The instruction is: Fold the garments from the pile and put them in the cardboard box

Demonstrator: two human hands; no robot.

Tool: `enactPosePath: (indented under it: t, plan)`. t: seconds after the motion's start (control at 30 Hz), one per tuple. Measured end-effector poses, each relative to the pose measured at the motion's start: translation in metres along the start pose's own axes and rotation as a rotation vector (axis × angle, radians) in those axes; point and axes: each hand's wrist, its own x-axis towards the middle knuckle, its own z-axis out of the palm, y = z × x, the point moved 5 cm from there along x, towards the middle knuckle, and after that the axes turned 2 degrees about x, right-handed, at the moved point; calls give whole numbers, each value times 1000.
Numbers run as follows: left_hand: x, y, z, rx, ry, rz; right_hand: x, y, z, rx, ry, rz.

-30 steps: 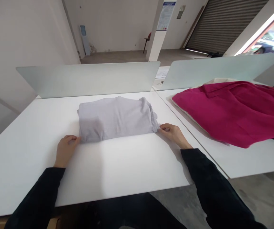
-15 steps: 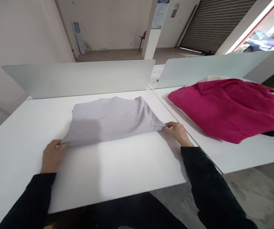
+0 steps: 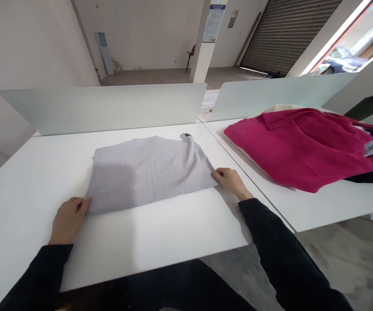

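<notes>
A light grey piece of fabric [image 3: 147,172], perhaps a folded garment, lies on the white table [image 3: 173,233]. It is mostly flat, with creases and a raised fold near its far right corner. My left hand [image 3: 69,218] pinches its left edge at the near corner, fingers closed. At the opposite side, my right hand [image 3: 233,181] has thumb and fingers closed on the right edge, a little above the near corner. The fabric stretches between both hands.
A pile of clothes topped by a magenta garment [image 3: 299,147] lies on the adjoining table to the right. Frosted dividers [image 3: 118,108] stand along the back edge. Behind the fabric's far right corner, a round cable hole [image 3: 185,136] shows in the tabletop.
The fabric's near edge has come closer to me, and my left hand has moved down with it. My right hand grips slightly higher on the right edge. The cable hole is now uncovered.
</notes>
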Motion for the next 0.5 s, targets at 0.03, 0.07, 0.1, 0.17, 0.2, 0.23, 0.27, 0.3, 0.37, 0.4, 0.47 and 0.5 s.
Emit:
enactPosePath:
  t: [0.03, 0.07, 0.1, 0.17, 0.2, 0.23, 0.27, 0.3, 0.37, 0.4, 0.47, 0.5]
  plan:
    - [-4, -2, 1, 4, -31, -14, -4, 1, -1, -18, -10, -10]
    - [-11, -5, 3, -2, -70, -34, -11, 4, -4, -28, -20, -15]
    - [-19, -10, 4, -10, -98, -50, -18, 8, -7, -32, -36, -16]
    - [-35, -24, 7, -20, -157, -84, -32, 19, -14, -36, -104, -8]
    - [-43, -31, 8, -19, -185, -99, -38, 24, -17, -31, -153, -3]
    - [-49, -38, 9, -20, -207, -111, -42, 26, -21, -16, -193, -4]
    - [-52, -44, 8, -23, -222, -123, -44, 26, -26, 10, -209, -9]
    - [-53, -48, 7, -32, -224, -135, -44, 22, -32, 44, -190, -14]
    - [-47, -48, -1, -70, -182, -160, -45, 4, -48, 143, -61, -25]
    - [-42, -43, -6, -84, -140, -161, -49, -10, -56, 217, 9, -41]
    - [-32, -23, -15, -77, -57, -121, -67, -46, -69, 427, 98, -132]
    - [-30, -10, -19, -67, -19, -75, -83, -66, -74, 553, 104, -215]
